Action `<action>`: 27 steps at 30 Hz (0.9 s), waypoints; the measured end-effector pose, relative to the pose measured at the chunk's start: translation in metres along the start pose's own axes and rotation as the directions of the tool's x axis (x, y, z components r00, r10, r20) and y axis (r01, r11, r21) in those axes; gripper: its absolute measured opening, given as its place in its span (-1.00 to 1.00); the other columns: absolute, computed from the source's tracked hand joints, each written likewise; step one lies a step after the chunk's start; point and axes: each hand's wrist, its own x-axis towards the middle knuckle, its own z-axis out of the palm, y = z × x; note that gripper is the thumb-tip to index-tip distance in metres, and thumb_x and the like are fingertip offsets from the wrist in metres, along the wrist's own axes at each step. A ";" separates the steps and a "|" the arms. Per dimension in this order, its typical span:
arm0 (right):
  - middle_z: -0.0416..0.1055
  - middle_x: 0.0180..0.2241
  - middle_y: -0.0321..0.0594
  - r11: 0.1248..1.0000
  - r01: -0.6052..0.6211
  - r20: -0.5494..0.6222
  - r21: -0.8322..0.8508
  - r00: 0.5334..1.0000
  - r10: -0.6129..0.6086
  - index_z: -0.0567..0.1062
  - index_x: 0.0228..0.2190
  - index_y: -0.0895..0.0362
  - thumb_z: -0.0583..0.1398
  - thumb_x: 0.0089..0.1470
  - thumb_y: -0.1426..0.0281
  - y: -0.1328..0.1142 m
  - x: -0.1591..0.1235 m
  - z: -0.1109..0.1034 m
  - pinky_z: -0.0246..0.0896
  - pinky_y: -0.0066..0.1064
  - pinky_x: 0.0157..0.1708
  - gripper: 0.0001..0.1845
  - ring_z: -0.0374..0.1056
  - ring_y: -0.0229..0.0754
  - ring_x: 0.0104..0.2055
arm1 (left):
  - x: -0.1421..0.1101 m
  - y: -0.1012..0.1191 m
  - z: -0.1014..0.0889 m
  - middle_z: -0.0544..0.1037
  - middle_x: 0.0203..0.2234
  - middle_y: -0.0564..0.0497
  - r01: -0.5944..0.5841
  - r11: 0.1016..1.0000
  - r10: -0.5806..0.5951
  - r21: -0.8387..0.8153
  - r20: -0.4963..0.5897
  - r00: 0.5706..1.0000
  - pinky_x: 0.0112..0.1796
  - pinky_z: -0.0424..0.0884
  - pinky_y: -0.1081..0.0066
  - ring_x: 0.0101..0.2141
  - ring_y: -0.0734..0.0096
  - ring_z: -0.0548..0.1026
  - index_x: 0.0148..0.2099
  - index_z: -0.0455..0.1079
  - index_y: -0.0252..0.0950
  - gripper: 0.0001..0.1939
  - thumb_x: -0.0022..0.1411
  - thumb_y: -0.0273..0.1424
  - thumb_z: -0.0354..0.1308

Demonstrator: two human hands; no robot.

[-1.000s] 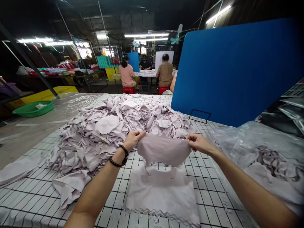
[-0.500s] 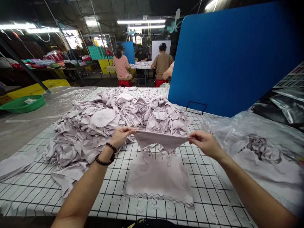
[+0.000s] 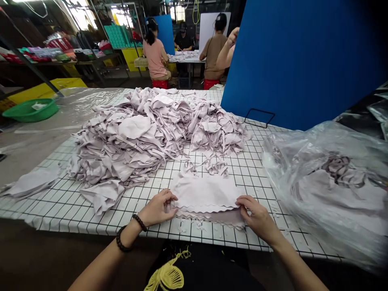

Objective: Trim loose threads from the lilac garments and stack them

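Observation:
A pale lilac camisole [image 3: 206, 192] with a wavy hem lies nearly flat on the gridded tabletop before me, its crumpled straps pointing away. Beneath it is a second lilac piece [image 3: 209, 218], whose wavy edge shows nearer to me. My left hand [image 3: 160, 207] holds the left end of the upper hem between thumb and fingers. At the opposite end, my right hand [image 3: 253, 212] pinches the same hem. Fingers partly hide both corners. Behind the camisole rises a large heap of matching lilac garments [image 3: 136, 137].
A clear plastic bag [image 3: 291, 161] with lilac garments stands at the right. Behind it leans a big blue board [image 3: 297, 60] beside a black wire stand [image 3: 259, 117]. A green basin [image 3: 30, 111] sits at far left. Several people sit at a farther table.
My hands have come down and towards me, laying the camisole, earlier held up stretched by its edge, over the lower piece. The view has tilted downward.

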 end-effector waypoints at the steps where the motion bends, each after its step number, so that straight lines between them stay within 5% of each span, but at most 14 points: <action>1: 0.38 -0.19 -0.14 1.000 -0.003 0.007 0.006 1.000 0.003 0.42 -0.26 0.06 0.01 0.09 0.50 -0.002 -0.002 0.000 0.26 -0.24 -0.05 -0.76 0.33 -0.10 -0.08 | -0.002 0.001 0.001 0.37 -0.31 -0.02 0.020 1.000 -0.019 0.024 -0.043 0.999 -0.31 0.36 0.43 -0.38 0.41 0.37 -0.17 0.37 -0.23 -0.73 0.05 -0.28 0.18; 5: 0.40 -0.16 -0.14 0.998 -0.047 0.012 0.036 0.999 0.047 0.44 -0.29 0.06 0.03 0.05 0.47 -0.007 -0.012 0.001 0.24 -0.19 -0.02 -0.78 0.32 -0.06 -0.05 | -0.005 0.002 0.011 0.36 -0.32 -0.01 0.159 0.980 -0.121 0.117 -0.282 0.952 -0.31 0.33 0.40 -0.40 0.41 0.34 -0.26 0.30 -0.26 -0.77 0.09 -0.24 0.15; 8: 0.42 -0.14 -0.15 0.971 -0.221 0.003 0.088 0.975 0.221 0.44 -0.32 0.04 0.08 0.03 0.39 -0.009 -0.013 0.001 0.26 -0.21 -0.06 -0.83 0.34 -0.05 -0.08 | 0.000 0.004 0.021 0.37 -0.38 0.01 0.251 0.957 -0.180 0.144 -0.384 0.906 -0.29 0.31 0.40 -0.39 0.40 0.36 -0.32 0.30 -0.26 -0.81 0.15 -0.23 0.08; 11: 0.47 -0.23 -0.15 0.845 -0.491 0.013 0.212 0.866 0.500 0.44 -0.32 0.08 0.13 0.01 0.26 -0.007 -0.005 0.002 0.32 -0.27 -0.18 -0.80 0.40 -0.08 -0.21 | 0.010 0.005 0.029 0.40 -0.41 0.00 0.339 0.926 -0.259 0.168 -0.372 0.891 -0.28 0.30 0.38 -0.36 0.34 0.40 -0.35 0.32 -0.26 -0.79 0.11 -0.20 0.11; 14: 0.49 -0.32 -0.15 0.722 -0.623 0.033 0.300 0.763 0.645 0.40 -0.32 0.11 0.16 -0.02 0.16 -0.002 0.008 0.004 0.33 -0.32 -0.26 -0.71 0.43 -0.12 -0.30 | 0.019 0.004 0.035 0.44 -0.40 -0.03 0.431 0.885 -0.357 0.177 -0.337 0.872 -0.29 0.28 0.36 -0.36 0.29 0.42 -0.39 0.35 -0.26 -0.80 0.07 -0.23 0.13; 20: 0.47 -0.34 -0.17 0.764 -0.632 0.022 0.131 0.772 0.635 0.37 -0.31 0.10 0.18 -0.08 0.18 -0.003 0.028 0.013 0.28 -0.32 -0.29 -0.69 0.41 -0.12 -0.33 | 0.026 0.001 0.036 0.50 -0.48 -0.04 0.536 0.843 -0.502 0.036 -0.306 0.809 -0.34 0.22 0.36 -0.40 0.25 0.43 -0.48 0.37 -0.24 -0.87 0.00 -0.30 0.16; 27: 0.45 -0.45 -0.25 0.758 -0.648 0.036 -0.075 0.758 0.652 0.40 -0.26 0.07 0.14 -0.06 0.20 -0.003 0.035 0.019 0.16 -0.38 -0.47 -0.69 0.39 -0.11 -0.38 | 0.028 0.004 0.033 0.45 -0.40 -0.03 0.573 0.817 -0.513 0.057 -0.381 0.769 -0.38 0.24 0.38 -0.38 0.27 0.43 -0.23 0.30 -0.25 -0.68 0.10 -0.11 0.07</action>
